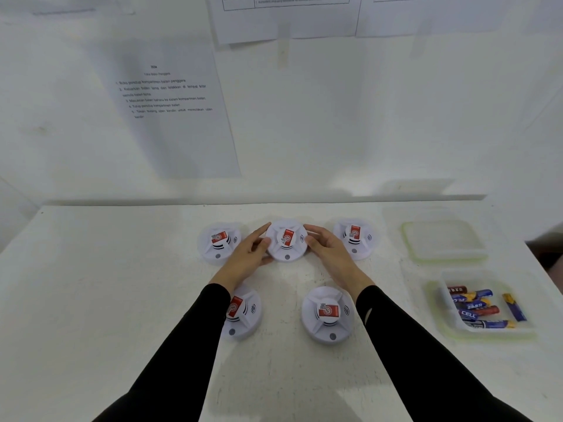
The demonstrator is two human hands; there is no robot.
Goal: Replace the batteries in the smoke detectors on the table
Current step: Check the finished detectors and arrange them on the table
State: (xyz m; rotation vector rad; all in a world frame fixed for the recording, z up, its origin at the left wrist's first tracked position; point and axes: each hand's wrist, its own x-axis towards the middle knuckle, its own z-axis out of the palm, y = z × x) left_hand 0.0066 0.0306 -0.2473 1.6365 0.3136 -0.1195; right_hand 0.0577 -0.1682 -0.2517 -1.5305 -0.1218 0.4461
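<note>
Several round white smoke detectors with red labels lie on the white table (106, 300). The back middle detector (287, 241) is clasped from both sides: my left hand (249, 257) touches its left edge and my right hand (327, 249) its right edge. Other detectors sit at back left (218, 242), back right (354, 237), front left (242, 312) partly under my left sleeve, and front right (327, 313). A clear container (487, 328) at the right holds several batteries (478, 307).
A clear plastic lid (443, 242) lies at the back right behind the battery container. Printed instruction sheets (173, 111) hang on the white wall behind the table. The table's right edge runs close to the container.
</note>
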